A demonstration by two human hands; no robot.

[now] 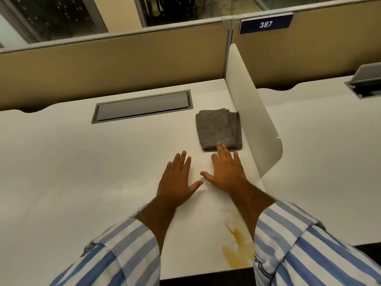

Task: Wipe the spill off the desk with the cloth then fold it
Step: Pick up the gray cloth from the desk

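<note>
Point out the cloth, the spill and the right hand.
cloth [218, 129], head view, middle of the folded grey fabric.
spill [237, 254], head view, widest yellow-brown patch near the desk's front edge.
right hand [225, 172], head view, back of the hand.

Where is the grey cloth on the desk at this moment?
In the head view the grey cloth lies folded on the desk, right of centre beside the white divider, just beyond the right hand.

Tan fabric partition panels [123, 58] enclose the rear. A white divider [253, 112] separates adjacent workstations. A blue plate [266, 24] reads 387. Glazing [51, 15] runs above the panels.
</note>
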